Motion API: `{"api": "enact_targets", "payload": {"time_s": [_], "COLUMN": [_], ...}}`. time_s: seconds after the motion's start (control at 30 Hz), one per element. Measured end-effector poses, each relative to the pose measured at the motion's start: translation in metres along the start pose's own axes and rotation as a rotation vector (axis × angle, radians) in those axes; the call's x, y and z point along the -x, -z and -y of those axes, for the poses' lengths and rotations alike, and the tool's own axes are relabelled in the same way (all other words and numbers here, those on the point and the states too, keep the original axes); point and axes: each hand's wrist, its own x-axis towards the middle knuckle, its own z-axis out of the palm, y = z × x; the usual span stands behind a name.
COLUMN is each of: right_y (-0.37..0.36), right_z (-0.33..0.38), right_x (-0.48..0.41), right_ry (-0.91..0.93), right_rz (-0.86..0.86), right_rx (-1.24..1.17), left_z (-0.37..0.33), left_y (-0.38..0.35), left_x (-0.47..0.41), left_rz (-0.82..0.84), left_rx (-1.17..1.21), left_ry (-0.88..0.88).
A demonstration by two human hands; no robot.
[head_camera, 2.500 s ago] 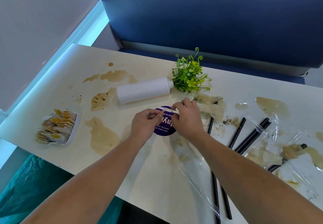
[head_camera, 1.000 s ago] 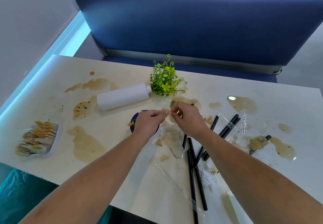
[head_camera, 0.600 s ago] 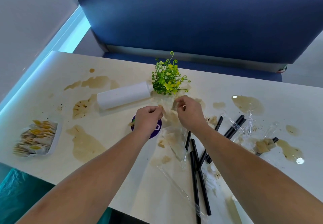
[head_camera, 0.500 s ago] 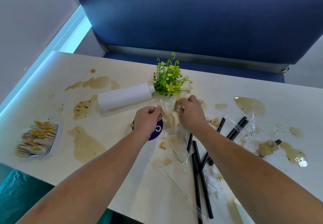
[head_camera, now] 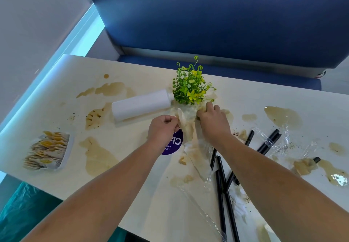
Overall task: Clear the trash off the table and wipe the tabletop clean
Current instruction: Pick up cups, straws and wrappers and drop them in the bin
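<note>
Both forearms reach forward over the counter (head_camera: 56,90); left hand (head_camera: 163,128) and right hand (head_camera: 213,123) fingers curl, gripping wet tissue (head_camera: 187,123).

Both arms bare right up to the pic's edge: L forearm (head_camera: 113,185) & R forearm (head_camera: 273,175), smooth, no cloth on either. L hand (head_camera: 163,127) & R hand (head_camera: 213,123) bare too, knuckles plain to see.

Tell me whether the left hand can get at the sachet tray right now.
Probably yes: only stained tabletop lies between the left hand and the sachet tray. But it pinches the soggy napkin, so must let go first.
</note>
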Motion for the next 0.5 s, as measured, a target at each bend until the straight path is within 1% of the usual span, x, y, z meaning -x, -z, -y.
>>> {"api": "enact_targets", "payload": {"time_s": [0.17, 0.3, 0.43, 0.5], "right_y": [-0.004, -0.006, 0.003, 0.010], "right_z": [0.001, 0.002, 0.000, -0.001], "right_x": [-0.001, 0.007, 0.014, 0.018], "right_ry": [0.017, 0.028, 0.047, 0.035], "right_rz": [-0.059, -0.134, -0.193, -0.231], "right_rx": [-0.029, -0.141, -0.218, -0.293], "left_z": [0.002, 0.000, -0.010, -0.014], "left_y": [-0.002, -0.002, -0.002, -0.003], "left_x": [0.002, 0.005, 0.013, 0.018], "left_rz": [-0.026, -0.044, -0.062, -0.069], "left_rx": [-0.006, -0.014, -0.023, -0.025], "left_ry": [-0.002, 0.011, -0.002, 0.000]}}
